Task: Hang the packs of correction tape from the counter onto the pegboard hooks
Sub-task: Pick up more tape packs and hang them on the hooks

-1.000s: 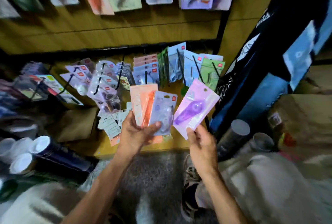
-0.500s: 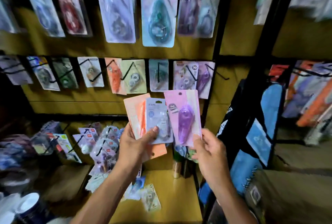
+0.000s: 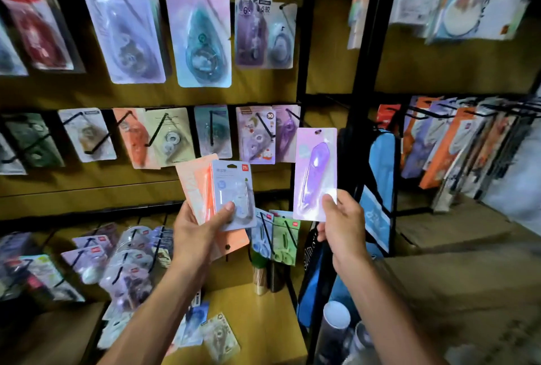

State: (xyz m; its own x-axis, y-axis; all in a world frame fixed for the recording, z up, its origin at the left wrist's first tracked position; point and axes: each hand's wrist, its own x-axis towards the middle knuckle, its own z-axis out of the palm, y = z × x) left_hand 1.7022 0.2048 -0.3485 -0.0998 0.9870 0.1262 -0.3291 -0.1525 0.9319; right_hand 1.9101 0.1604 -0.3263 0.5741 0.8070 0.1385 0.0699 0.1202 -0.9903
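Note:
My right hand (image 3: 341,224) pinches the bottom edge of a purple pack of correction tape (image 3: 315,173), held upright just right of a hung purple pack (image 3: 288,133) on the middle pegboard row. My left hand (image 3: 202,227) grips a fan of packs: a pale blue pack (image 3: 232,193) in front, orange packs (image 3: 196,183) behind it. Black hooks (image 3: 265,127) stick out of the yellow pegboard (image 3: 87,186). A few loose packs (image 3: 218,335) lie on the yellow counter (image 3: 263,315) below my arms.
Larger tape packs (image 3: 202,31) hang on the top row. More packs on hooks (image 3: 128,259) crowd the lower left. A black upright post (image 3: 304,42) ends the board. A blue bag (image 3: 380,189) and another rack of goods (image 3: 456,145) stand to the right.
The view has tilted up from the counter to the pegboard. Both hands rose with their packs, and the right hand moved the purple pack away from the fan, up and to the right.

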